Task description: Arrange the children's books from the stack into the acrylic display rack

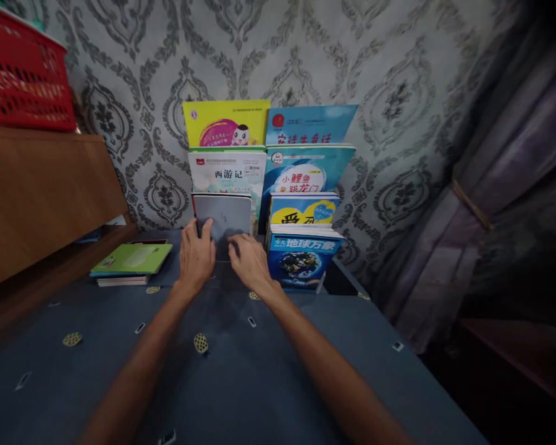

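Observation:
A grey notebook (223, 213) stands upright in front of a row of books, its cover facing me. My left hand (197, 252) grips its left edge, with the thumb across the front. At the lower right of the cover, my right hand (251, 258) holds the same notebook, its fingers curled and partly hidden. Right behind it rises a white storybook (231, 165), and behind that a yellow book (227, 120). Beside my right hand stands a blue book with a globe (301, 262), in front of several other upright books.
A stack with a green book (134, 258) on top lies at the left. Beyond it are a wooden cabinet (46, 191) and a red basket (25, 74). A tied curtain (463, 235) hangs at the right. The patterned blue cloth (222, 383) covers the surface before me.

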Motion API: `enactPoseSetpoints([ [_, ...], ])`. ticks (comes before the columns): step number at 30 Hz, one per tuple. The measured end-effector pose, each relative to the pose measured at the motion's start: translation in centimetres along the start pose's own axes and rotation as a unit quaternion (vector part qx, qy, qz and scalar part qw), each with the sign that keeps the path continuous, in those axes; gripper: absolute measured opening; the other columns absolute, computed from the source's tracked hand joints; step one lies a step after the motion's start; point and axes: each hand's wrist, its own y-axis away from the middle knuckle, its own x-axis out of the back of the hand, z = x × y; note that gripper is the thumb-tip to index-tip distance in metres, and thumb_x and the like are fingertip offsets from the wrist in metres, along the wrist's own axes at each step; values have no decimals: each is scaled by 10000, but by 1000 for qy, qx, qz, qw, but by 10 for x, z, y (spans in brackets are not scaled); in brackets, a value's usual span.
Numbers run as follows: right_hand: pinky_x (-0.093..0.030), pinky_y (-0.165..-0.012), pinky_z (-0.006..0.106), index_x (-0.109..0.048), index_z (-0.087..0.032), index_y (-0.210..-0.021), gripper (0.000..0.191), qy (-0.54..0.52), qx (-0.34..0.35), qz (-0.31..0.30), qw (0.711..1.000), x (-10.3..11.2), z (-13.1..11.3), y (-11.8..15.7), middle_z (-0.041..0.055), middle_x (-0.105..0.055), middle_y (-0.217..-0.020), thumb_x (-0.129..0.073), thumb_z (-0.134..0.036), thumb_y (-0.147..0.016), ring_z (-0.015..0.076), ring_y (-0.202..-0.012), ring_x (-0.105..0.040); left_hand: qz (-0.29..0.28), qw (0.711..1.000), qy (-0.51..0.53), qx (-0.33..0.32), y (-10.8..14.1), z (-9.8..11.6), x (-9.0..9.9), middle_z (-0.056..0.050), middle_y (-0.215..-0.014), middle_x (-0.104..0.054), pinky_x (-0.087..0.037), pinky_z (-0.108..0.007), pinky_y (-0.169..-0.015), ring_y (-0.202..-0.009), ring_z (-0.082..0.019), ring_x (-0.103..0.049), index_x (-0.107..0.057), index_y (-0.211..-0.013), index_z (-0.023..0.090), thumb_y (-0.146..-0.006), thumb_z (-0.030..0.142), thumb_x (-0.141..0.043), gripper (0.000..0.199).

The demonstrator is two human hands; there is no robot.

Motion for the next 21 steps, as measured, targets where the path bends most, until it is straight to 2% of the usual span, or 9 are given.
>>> enactPoseSetpoints([
  [4,-506,-919,382,-704,-149,-1088,263,-50,4,13,999,5,1,-2,121,-736,-1086,-498,-143,-925,256,-1033,-673,10,1000,5,-3,0,-1,1,-252,-1412,-431,-449,-523,-1040,-1304,-380,-463,-484,-1410,140,-933,192,-509,481],
  [7,-540,-812,359,-710,-172,-969,212,-177,7,35,984,15,2,-5,79,-765,-912,-506,-161,-912,217,-846,-709,20,1000,6,-2,-2,-1,2,-256,-1426,-417,-425,-526,-1068,-1331,-383,-443,-494,-1401,139,-924,183,-525,480],
  [11,-561,-688,305,-672,-191,-931,158,-389,16,112,914,44,1,-5,24,-746,-733,-523,-241,-919,154,-662,-701,30,999,19,10,-4,1,4,-250,-1460,-391,-407,-535,-1091,-1365,-385,-415,-503,-1381,144,-914,168,-530,468],
  [13,-574,-680,305,-668,-201,-931,146,-432,23,168,886,64,0,-4,2,-734,-691,-545,-279,-916,146,-628,-698,34,999,32,10,-5,1,5,-243,-1483,-370,-398,-549,-1099,-1382,-386,-396,-501,-1369,151,-913,164,-523,457],
  [15,-589,-689,319,-670,-212,-945,158,-437,29,219,872,83,0,1,-6,-734,-693,-558,-321,-923,147,-632,-705,40,998,44,6,-5,1,6,-233,-1499,-351,-391,-565,-1103,-1394,-385,-381,-493,-1364,164,-915,167,-515,450],
  [17,-602,-697,338,-676,-232,-1000,191,-416,45,222,881,97,-2,10,-6,-745,-729,-582,-378,-920,162,-679,-724,49,998,51,-2,-5,1,6,-226,-1497,-343,-385,-572,-1108,-1398,-383,-377,-489,-1358,169,-915,164,-514,444],
  [21,-617,-676,354,-688,-311,-1109,305,-356,92,148,918,104,-16,41,-10,-767,-783,-629,-488,-869,205,-771,-746,69,996,60,-13,-4,2,8,-210,-1488,-335,-364,-570,-1131,-1410,-376,-364,-489,-1347,167,-908,141,-523,442],
])
